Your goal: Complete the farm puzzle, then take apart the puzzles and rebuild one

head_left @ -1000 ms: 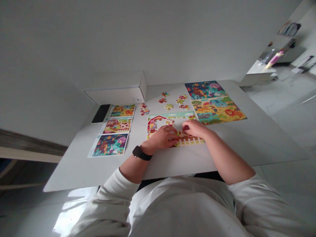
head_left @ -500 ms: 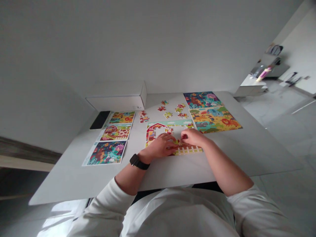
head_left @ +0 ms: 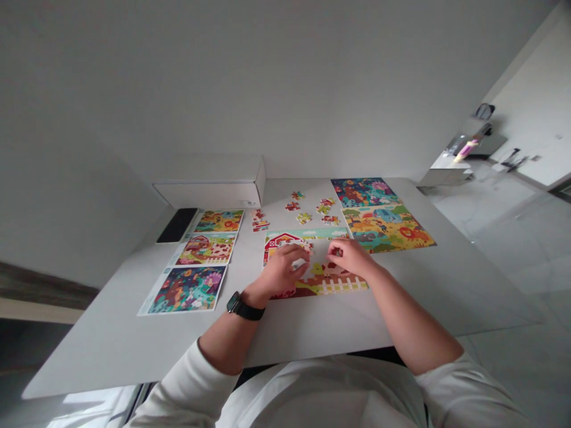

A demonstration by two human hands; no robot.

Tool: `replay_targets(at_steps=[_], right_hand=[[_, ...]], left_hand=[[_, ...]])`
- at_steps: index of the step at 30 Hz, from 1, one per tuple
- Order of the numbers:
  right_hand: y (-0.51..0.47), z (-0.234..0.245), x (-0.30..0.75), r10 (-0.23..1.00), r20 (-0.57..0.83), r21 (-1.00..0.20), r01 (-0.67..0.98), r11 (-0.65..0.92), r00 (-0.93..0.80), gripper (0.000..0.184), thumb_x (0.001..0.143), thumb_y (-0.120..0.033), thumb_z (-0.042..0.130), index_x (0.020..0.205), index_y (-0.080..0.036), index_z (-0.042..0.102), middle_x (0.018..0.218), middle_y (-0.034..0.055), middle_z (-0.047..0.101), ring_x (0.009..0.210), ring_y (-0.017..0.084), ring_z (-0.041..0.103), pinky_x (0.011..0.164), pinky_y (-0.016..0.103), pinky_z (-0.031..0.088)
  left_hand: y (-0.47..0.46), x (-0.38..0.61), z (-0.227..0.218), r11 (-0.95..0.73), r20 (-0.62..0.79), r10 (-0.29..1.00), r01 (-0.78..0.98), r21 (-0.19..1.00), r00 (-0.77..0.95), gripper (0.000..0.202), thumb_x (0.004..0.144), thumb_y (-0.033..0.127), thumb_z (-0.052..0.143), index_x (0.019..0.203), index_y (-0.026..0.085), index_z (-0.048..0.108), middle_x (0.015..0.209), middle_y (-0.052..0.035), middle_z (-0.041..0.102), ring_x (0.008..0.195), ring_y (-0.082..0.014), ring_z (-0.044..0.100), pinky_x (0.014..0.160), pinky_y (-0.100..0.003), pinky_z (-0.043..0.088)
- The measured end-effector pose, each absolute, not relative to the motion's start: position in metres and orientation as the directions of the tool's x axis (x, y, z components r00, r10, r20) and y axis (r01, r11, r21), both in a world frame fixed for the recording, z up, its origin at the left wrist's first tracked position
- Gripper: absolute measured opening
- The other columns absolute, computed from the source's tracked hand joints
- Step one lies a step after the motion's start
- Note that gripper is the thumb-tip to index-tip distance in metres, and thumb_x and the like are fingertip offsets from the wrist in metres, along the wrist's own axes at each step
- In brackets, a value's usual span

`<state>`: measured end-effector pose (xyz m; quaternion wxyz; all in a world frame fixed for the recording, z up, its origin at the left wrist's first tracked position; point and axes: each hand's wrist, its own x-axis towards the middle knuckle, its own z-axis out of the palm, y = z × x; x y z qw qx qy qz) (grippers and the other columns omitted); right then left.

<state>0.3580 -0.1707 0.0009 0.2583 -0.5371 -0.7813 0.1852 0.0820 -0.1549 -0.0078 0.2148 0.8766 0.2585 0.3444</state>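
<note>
Beneath both hands lies a flat, multicoloured rectangular farm jigsaw [head_left: 318,270], long axis 9-to-3 o'clock. Its pale unfilled gap [head_left: 318,254] sits at 9 o'clock from the right hand [head_left: 348,255], whose fingers curl inward, grip unclear; the left hand [head_left: 284,268] is loosely parted.

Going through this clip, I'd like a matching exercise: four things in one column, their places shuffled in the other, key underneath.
Things
1. barn puzzle
2. white box
3. black phone
4. black watch

Places
A. beside the small printed pictures
B. around the left wrist
C. beneath the left hand and right hand
D. at the far edge of the table

Pairs: 1-C, 2-D, 3-A, 4-B
</note>
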Motion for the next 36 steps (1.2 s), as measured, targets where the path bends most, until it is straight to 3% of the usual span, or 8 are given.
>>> replay_targets(at_steps=[4, 9, 17, 19, 23, 27, 30, 36], right_hand=[[-0.168, -0.006, 0.361, 0.928, 0.25, -0.538, 0.758, 0.369, -0.275, 0.016, 0.089, -0.014, 0.08, 0.08, -0.021, 0.069, 0.085, 0.0, 0.07, 0.076, 0.016, 0.062, 0.074, 0.028, 0.042], [-0.169, -0.013, 0.36, 0.942, 0.198, -0.53, 0.779, 0.336, -0.271, 0.012, 0.091, -0.014, 0.078, 0.085, -0.022, 0.072, 0.09, 0.0004, 0.072, 0.076, 0.015, 0.063, 0.074, 0.028, 0.044], [-0.168, -0.017, 0.362, 0.933, 0.219, -0.547, 0.756, 0.359, -0.285, 0.005, 0.094, -0.019, 0.074, 0.096, -0.023, 0.076, 0.099, 0.0037, 0.075, 0.086, 0.018, 0.069, 0.081, 0.031, 0.052], [-0.166, -0.019, 0.364, 0.938, 0.235, -0.566, 0.749, 0.345, -0.255, 0.008, 0.095, -0.02, 0.072, 0.099, -0.024, 0.077, 0.102, 0.0051, 0.076, 0.091, 0.02, 0.071, 0.086, 0.033, 0.054], [-0.163, -0.021, 0.366, 0.945, 0.268, -0.607, 0.729, 0.317, -0.187, 0.013, 0.097, -0.019, 0.066, 0.101, -0.024, 0.077, 0.105, 0.0072, 0.076, 0.094, 0.022, 0.072, 0.089, 0.037, 0.056], [-0.16, -0.02, 0.368, 0.949, 0.286, -0.631, 0.72, 0.288, -0.129, 0.015, 0.098, -0.02, 0.062, 0.103, -0.024, 0.076, 0.105, 0.0073, 0.076, 0.092, 0.022, 0.071, 0.088, 0.037, 0.057], [-0.158, -0.018, 0.367, 0.941, 0.322, -0.647, 0.702, 0.298, -0.102, 0.016, 0.1, -0.022, 0.059, 0.103, -0.025, 0.075, 0.103, 0.0067, 0.076, 0.091, 0.022, 0.071, 0.087, 0.036, 0.057], [-0.154, -0.014, 0.365, 0.931, 0.364, -0.703, 0.651, 0.287, -0.018, 0.02, 0.102, -0.029, 0.056, 0.105, -0.024, 0.076, 0.101, 0.0074, 0.077, 0.083, 0.021, 0.07, 0.076, 0.033, 0.055]], left_hand=[[-0.151, 0.079, -0.008, -0.698, 0.549, 0.705, 0.303, 0.649, 0.449, 0.007, 0.102, 0.021, 0.064, 0.096, 0.023, 0.067, 0.1, -0.0055, 0.072, 0.096, -0.0206, 0.069, 0.087, -0.036, 0.057], [-0.154, 0.08, -0.005, -0.617, 0.507, 0.776, 0.287, 0.732, 0.375, 0.006, 0.101, 0.022, 0.064, 0.095, 0.023, 0.066, 0.101, -0.006, 0.069, 0.084, -0.0169, 0.064, 0.066, -0.027, 0.053], [-0.156, 0.077, -0.012, -0.532, 0.432, 0.832, 0.285, 0.797, 0.348, 0.003, 0.103, 0.026, 0.064, 0.102, 0.023, 0.064, 0.101, -0.0031, 0.069, 0.067, -0.011, 0.058, 0.059, -0.024, 0.05], [-0.156, 0.077, -0.011, -0.526, 0.426, 0.833, 0.271, 0.806, 0.352, 0.01, 0.101, 0.028, 0.067, 0.097, 0.023, 0.06, 0.103, -0.0039, 0.069, 0.07, -0.0118, 0.06, 0.06, -0.025, 0.05], [-0.157, 0.075, -0.007, -0.572, 0.477, 0.809, 0.27, 0.775, 0.345, 0.029, 0.098, 0.025, 0.069, 0.08, 0.022, 0.047, 0.11, -0.0083, 0.07, 0.094, -0.0199, 0.068, 0.065, -0.028, 0.05], [-0.158, 0.074, -0.004, -0.556, 0.472, 0.824, 0.286, 0.781, 0.312, 0.031, 0.099, 0.02, 0.062, 0.075, 0.022, 0.044, 0.114, -0.0105, 0.069, 0.108, -0.0247, 0.07, 0.075, -0.034, 0.054], [-0.159, 0.073, -0.004, -0.556, 0.477, 0.823, 0.265, 0.788, 0.308, 0.031, 0.1, 0.021, 0.061, 0.074, 0.022, 0.044, 0.112, -0.0096, 0.069, 0.107, -0.0239, 0.07, 0.081, -0.037, 0.055], [-0.162, 0.073, -0.008, -0.541, 0.502, 0.838, 0.208, 0.815, 0.214, 0.035, 0.104, 0.027, 0.062, 0.075, 0.022, 0.043, 0.106, -0.0082, 0.069, 0.101, -0.0209, 0.069, 0.075, -0.032, 0.052]])
